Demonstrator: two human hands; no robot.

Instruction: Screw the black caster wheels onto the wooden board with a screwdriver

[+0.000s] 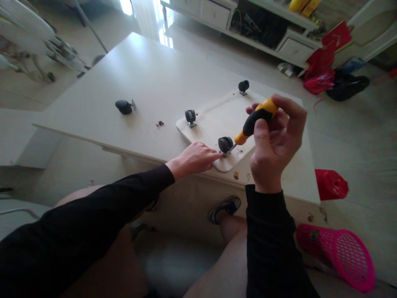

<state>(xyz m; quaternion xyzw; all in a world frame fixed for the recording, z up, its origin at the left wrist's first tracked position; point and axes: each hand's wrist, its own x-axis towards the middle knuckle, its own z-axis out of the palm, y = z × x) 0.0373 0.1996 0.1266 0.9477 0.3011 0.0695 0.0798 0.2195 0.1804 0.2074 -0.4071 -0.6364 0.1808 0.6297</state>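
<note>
"Three wheels [225,144] on the board [217,120], screwdriver [241,138] at the nearest. Heavy?"
"Probably light, stiff; grip the handle [250,123], as the right hand [274,145] does. Left hand [198,158] touches the wheel's base [228,154]; pinching, can't tell."

White cabinet [215,14] with drawers beyond a pale, glossy floor [201,44] under bright reflected light [166,40]

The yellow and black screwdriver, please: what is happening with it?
A person's right grip holds the screwdriver, its tip at the base of a caster on a white board. The left grip has a finger at the same base. Two more casters stand on the board; a fourth caster lies on the table, near small dark screws.
</note>
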